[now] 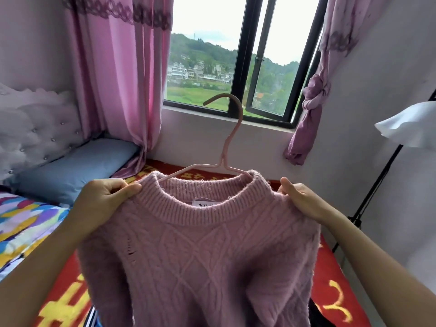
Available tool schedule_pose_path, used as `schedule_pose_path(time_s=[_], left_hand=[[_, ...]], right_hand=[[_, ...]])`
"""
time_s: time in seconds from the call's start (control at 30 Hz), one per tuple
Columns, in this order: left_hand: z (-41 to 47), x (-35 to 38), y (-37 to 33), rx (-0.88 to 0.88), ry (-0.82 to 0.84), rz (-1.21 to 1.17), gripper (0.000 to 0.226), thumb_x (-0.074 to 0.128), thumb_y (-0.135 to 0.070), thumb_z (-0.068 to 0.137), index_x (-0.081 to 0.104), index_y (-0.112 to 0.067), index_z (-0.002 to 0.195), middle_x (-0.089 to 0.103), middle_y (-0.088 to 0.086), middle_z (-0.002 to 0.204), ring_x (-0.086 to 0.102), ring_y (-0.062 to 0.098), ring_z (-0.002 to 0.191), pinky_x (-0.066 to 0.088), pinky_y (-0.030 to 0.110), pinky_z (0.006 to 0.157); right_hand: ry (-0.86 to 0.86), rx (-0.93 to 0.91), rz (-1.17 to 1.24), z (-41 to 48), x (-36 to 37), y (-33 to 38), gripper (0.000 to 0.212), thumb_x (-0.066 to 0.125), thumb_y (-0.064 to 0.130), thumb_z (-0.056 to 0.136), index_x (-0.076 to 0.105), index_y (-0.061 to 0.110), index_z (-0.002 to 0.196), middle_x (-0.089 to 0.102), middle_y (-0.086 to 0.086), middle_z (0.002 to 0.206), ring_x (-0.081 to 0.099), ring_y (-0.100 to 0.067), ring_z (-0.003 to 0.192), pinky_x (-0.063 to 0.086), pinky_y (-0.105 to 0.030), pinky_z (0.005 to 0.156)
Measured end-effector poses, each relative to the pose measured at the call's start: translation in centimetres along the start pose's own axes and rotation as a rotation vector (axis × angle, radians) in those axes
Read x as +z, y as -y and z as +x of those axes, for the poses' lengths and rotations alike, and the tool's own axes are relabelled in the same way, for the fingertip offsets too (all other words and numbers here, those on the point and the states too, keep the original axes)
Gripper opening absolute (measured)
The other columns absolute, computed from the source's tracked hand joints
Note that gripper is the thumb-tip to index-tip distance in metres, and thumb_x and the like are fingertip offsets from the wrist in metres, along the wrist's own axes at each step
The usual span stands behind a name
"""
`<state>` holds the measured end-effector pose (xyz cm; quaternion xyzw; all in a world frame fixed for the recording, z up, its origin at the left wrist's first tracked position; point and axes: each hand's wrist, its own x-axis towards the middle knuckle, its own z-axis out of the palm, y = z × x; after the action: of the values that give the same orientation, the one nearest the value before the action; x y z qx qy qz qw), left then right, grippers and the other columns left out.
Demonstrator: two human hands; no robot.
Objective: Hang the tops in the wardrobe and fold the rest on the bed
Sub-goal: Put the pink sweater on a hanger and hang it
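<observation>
I hold a pink cable-knit sweater up in front of me. A pink hanger sits inside its neck opening, with the hook pointing up toward the window. My left hand pinches the sweater's left shoulder, together with the hanger's arm. My right hand grips the right shoulder. The sweater's lower part hangs down out of view. The wardrobe is not in sight.
The bed with a colourful sheet and a blue pillow lies at the left. A red patterned rug covers the floor below. A window with pink curtains is ahead. A black stand with a white shade is at the right.
</observation>
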<state>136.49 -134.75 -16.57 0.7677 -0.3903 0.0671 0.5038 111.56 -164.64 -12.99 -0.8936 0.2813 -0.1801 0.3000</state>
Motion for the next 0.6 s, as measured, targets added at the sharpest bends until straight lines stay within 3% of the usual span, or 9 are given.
schedule_pose_path(time_s=[0.1, 0.17, 0.2, 0.27, 0.33, 0.4, 0.47, 0.53, 0.6], left_hand=[[-0.5, -1.3, -0.4, -0.056, -0.07, -0.005, 0.022, 0.074, -0.052, 0.06, 0.065, -0.037, 0.049, 0.05, -0.015, 0.04, 0.048, -0.002, 0.046, 0.032, 0.011, 0.047], [-1.2, -1.9, -0.5, -0.084, -0.083, -0.008, 0.02, 0.077, -0.044, 0.067, 0.066, -0.037, 0.052, 0.05, -0.015, 0.038, 0.047, -0.001, 0.044, 0.031, 0.012, 0.045], [-1.6, -2.2, -0.4, -0.096, -0.089, 0.011, 0.017, 0.075, -0.037, 0.071, 0.067, -0.035, 0.056, 0.051, -0.015, 0.038, 0.048, -0.001, 0.044, 0.032, 0.012, 0.045], [-2.7, -3.2, 0.1, -0.131, -0.107, 0.081, 0.016, 0.074, -0.027, 0.074, 0.068, -0.03, 0.06, 0.053, -0.013, 0.041, 0.049, -0.001, 0.047, 0.032, 0.012, 0.046], [-4.4, -5.1, 1.1, -0.184, -0.147, 0.141, 0.027, 0.075, -0.028, 0.073, 0.066, -0.015, 0.052, 0.05, -0.01, 0.04, 0.048, 0.001, 0.047, 0.032, 0.014, 0.047], [-6.5, -7.2, 2.0, -0.248, -0.164, 0.191, 0.043, 0.079, -0.043, 0.067, 0.061, -0.009, 0.048, 0.047, -0.002, 0.041, 0.044, 0.003, 0.045, 0.031, 0.02, 0.047], [-9.6, -9.7, 2.4, -0.309, -0.217, 0.243, 0.038, 0.079, -0.051, 0.061, 0.063, -0.016, 0.054, 0.049, 0.002, 0.044, 0.043, 0.004, 0.046, 0.03, 0.022, 0.048], [-13.1, -11.9, 2.5, -0.374, -0.253, 0.278, 0.03, 0.077, -0.056, 0.062, 0.064, -0.029, 0.054, 0.048, -0.007, 0.041, 0.043, 0.002, 0.044, 0.029, 0.019, 0.046], [-16.5, -13.7, 2.2, -0.46, -0.301, 0.308, 0.04, 0.065, -0.072, 0.049, 0.063, -0.033, 0.054, 0.048, -0.01, 0.041, 0.041, 0.001, 0.042, 0.029, 0.02, 0.046]], right_hand=[[0.079, -0.12, -0.013, 0.0, 1.2, 2.5, 0.069, 0.025, 0.092, 0.059, 0.06, 0.039, 0.086, 0.063, 0.019, 0.085, 0.055, 0.005, 0.079, 0.042, -0.018, 0.077], [0.181, -0.241, 0.002, 0.1, 2.9, 5.1, 0.04, 0.045, 0.066, 0.082, 0.057, 0.037, 0.107, 0.061, 0.014, 0.104, 0.055, 0.006, 0.089, 0.043, -0.016, 0.083], [0.228, -0.292, 0.012, 0.2, 3.9, 6.5, 0.027, 0.053, 0.048, 0.089, 0.057, 0.032, 0.111, 0.06, 0.015, 0.101, 0.054, 0.008, 0.083, 0.043, -0.014, 0.08], [0.292, -0.354, 0.036, 0.5, 6.2, 9.3, 0.002, 0.061, 0.026, 0.089, 0.06, 0.027, 0.091, 0.055, 0.018, 0.076, 0.048, 0.006, 0.061, 0.038, -0.012, 0.066], [0.301, -0.398, 0.056, 1.1, 8.9, 11.3, 0.018, 0.063, 0.021, 0.088, 0.059, 0.02, 0.07, 0.053, 0.011, 0.066, 0.041, 0.001, 0.058, 0.036, -0.02, 0.062], [0.359, -0.403, 0.051, 1.6, 11.4, 13.0, 0.018, 0.062, 0.019, 0.088, 0.063, 0.01, 0.073, 0.058, -0.004, 0.073, 0.046, -0.009, 0.068, 0.038, -0.03, 0.068], [0.448, -0.446, 0.02, 1.7, 14.1, 15.2, 0.019, 0.062, 0.021, 0.087, 0.065, 0.004, 0.078, 0.061, -0.011, 0.079, 0.049, -0.016, 0.073, 0.041, -0.033, 0.071], [0.508, -0.508, -0.025, 1.0, 17.1, 17.4, 0.018, 0.062, 0.021, 0.086, 0.067, 0.004, 0.079, 0.063, -0.011, 0.082, 0.054, -0.02, 0.077, 0.044, -0.034, 0.073], [0.575, -0.574, -0.023, -0.1, 20.1, 19.5, 0.017, 0.06, 0.015, 0.084, 0.066, 0.0, 0.08, 0.064, -0.014, 0.083, 0.058, -0.027, 0.08, 0.045, -0.036, 0.075]])
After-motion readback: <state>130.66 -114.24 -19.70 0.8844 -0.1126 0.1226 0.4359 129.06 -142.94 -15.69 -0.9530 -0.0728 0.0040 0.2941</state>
